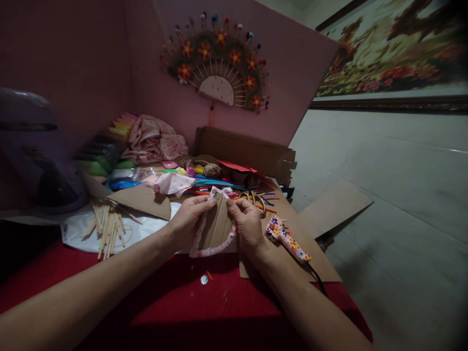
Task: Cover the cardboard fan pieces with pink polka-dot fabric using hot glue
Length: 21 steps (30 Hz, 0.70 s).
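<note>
Both hands hold a fan-shaped piece of brown cardboard (216,225) edged with pink dotted fabric. My left hand (188,217) pinches its upper left edge, fingers closed on the fabric. On the right side, my right hand (246,224) presses the fabric down near the top corner with thumb and fingers closed. The piece stands just above the red table (175,302).
A glue gun (287,239) covered in coloured dots lies right of my right hand on flat cardboard (321,263). Gold-handled scissors (254,199), wooden sticks (106,224), a cardboard wedge (144,200), twine, coloured straws and pink cloth (153,139) lie behind. A decorated fan (217,66) hangs on the pink board.
</note>
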Each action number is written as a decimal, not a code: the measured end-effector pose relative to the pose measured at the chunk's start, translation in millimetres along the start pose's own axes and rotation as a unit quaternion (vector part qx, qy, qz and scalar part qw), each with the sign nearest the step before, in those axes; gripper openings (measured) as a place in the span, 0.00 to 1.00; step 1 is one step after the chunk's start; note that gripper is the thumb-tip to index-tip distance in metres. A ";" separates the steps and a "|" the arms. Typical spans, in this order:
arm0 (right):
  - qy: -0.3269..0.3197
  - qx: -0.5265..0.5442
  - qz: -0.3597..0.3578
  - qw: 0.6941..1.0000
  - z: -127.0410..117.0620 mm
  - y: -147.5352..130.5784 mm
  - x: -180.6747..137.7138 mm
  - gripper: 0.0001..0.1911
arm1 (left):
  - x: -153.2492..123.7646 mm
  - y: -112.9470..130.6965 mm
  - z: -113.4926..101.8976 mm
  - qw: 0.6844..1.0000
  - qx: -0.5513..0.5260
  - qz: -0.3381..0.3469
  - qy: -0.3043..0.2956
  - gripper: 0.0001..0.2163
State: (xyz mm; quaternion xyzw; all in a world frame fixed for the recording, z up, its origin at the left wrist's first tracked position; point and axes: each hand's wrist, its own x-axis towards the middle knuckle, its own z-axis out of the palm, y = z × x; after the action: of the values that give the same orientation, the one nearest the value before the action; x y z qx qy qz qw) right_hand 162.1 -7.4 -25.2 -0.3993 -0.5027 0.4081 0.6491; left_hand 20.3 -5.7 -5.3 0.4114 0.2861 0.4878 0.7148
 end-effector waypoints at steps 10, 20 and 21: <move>0.047 -0.076 -0.045 0.995 -6.8 -21.8 -5.3 0.21 | 0.8 3.9 0.7 0.998 -0.024 -0.001 0.064 0.04; -0.008 -0.651 0.003 0.759 -127.4 -83.6 -11.3 0.16 | 2.2 -1.0 -2.0 0.997 0.010 -0.008 0.072 0.09; -0.037 -0.688 0.036 0.724 -136.0 -80.8 -14.4 0.21 | 2.2 -1.6 -2.2 0.998 0.013 -0.010 0.067 0.09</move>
State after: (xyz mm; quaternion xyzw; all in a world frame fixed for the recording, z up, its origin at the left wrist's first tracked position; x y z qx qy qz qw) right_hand 303.2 -63.6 21.1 -0.7387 -0.6542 -0.0121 0.1618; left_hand 20.0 -3.3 -7.8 0.3844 0.3440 0.5034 0.6932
